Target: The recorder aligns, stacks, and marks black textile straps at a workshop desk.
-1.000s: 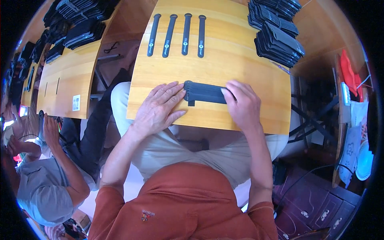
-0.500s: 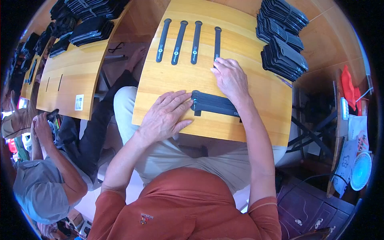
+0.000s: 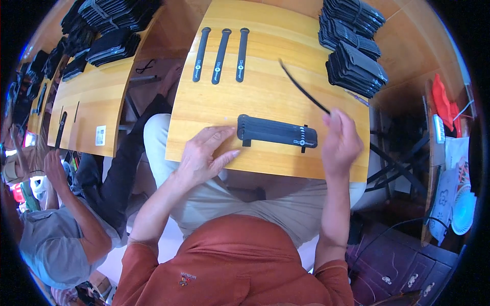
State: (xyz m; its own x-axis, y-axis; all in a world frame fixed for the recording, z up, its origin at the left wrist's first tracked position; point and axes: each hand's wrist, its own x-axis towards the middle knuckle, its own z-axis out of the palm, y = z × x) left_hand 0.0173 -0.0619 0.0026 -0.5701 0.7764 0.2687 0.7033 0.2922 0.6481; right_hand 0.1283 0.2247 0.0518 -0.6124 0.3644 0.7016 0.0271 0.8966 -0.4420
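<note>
Our right hand (image 3: pixel 341 140) pinches 1 end of a thin, bendy black strap (image 3: pixel 305 94) over the yellow wooden table (image 3: pixel 214 109). Our left hand (image 3: pixel 203 153) is spread beside a flat row of long black straps (image 3: pixel 270 131). We should pinch gently and leave the row straight.

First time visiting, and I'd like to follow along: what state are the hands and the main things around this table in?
Held strap: lifted, bent in a curve
Right hand: raised, closed on that strap
Strap row: flat, straps overlapping
Left hand: open, beside the row's left end, gripping nothing visible
Three loose straps: flat, lying apart
Dark stacks: piled up
Pen-like tool: lying down
Drawers: look shut
</note>
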